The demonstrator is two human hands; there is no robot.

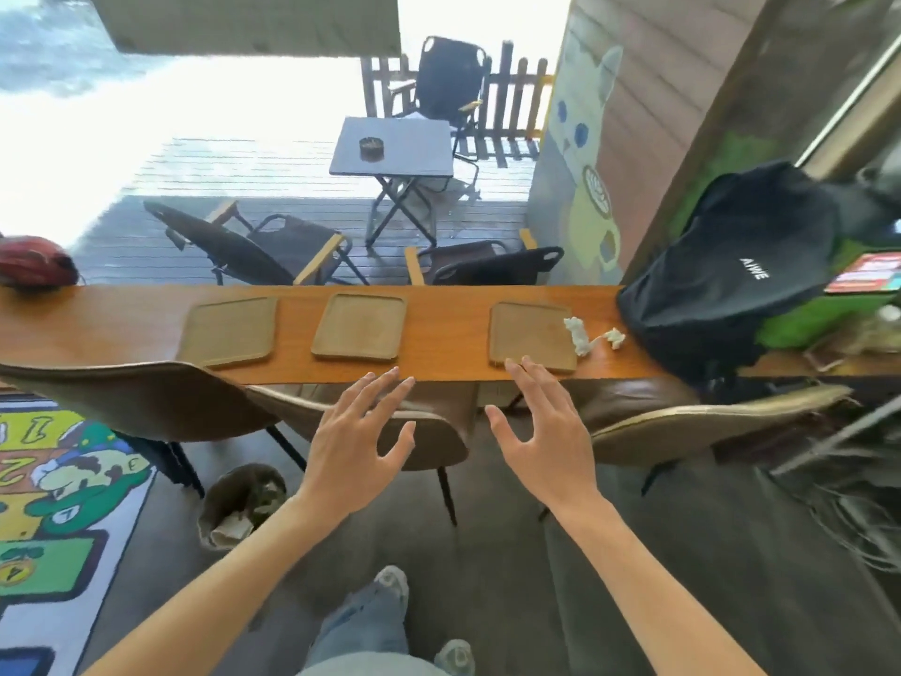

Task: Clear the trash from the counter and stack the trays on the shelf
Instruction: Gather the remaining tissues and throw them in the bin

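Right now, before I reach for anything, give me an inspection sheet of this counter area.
Surface: wooden counter, dry-looking, no spills visible.
Job's things: three trays, left tray, middle tray and right tray, flat, apart, empty; crumpled tissue at the right tray's right edge, a second tissue beside it.
Clutter: black backpack at the right end; red helmet at the left end.
Grips: left hand and right hand open, empty, fingers spread near the counter's front edge.
Cables: nothing seen.
Surroundings: chairs tucked under the counter; bin on the floor at left; shelf not in view.
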